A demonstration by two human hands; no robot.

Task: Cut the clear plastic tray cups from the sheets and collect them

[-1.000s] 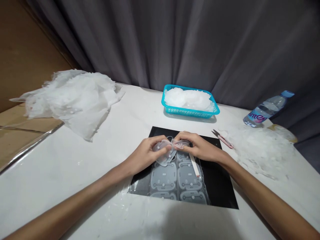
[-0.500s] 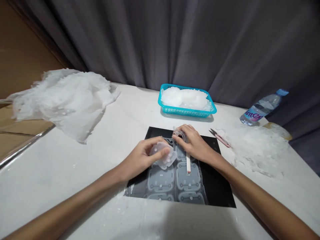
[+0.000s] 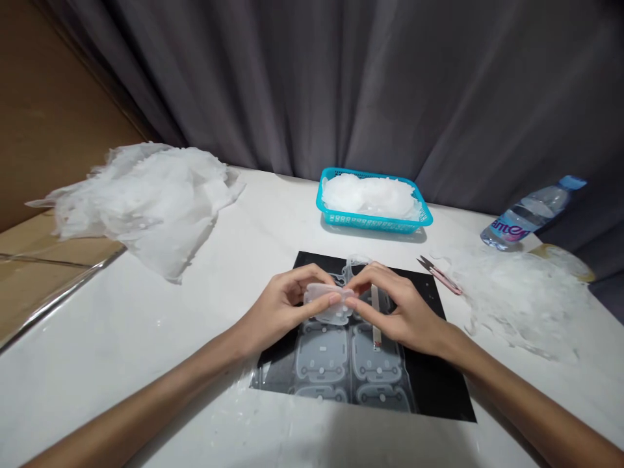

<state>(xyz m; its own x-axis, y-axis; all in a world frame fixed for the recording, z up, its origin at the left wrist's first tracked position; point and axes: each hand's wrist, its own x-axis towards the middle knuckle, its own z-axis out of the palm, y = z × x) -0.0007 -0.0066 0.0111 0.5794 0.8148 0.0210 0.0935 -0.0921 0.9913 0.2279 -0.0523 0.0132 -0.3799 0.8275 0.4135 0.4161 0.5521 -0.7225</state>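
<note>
A translucent moulded silicone sheet [image 3: 341,364] with several rounded-square pieces lies on a black mat [image 3: 439,377] in front of me. My left hand [image 3: 283,305] pinches a loose translucent piece [image 3: 327,303] lifted just above the sheet. My right hand [image 3: 397,309] meets it from the right, fingertips closed on the same piece's edge. A thin white stick with a red tip [image 3: 375,315] runs under my right fingers; whether the hand grips it I cannot tell.
A turquoise basket [image 3: 373,218] of white pieces stands behind the mat. Pink-handled snips [image 3: 441,273] lie to the right, beside a heap of clear scraps [image 3: 517,292] and a water bottle [image 3: 531,211]. A crumpled pile of white sheets [image 3: 146,198] lies at the left.
My right hand came back from the sheet's far edge to join the left hand on the loose piece. The left hand lifted that piece slightly and turned it.
</note>
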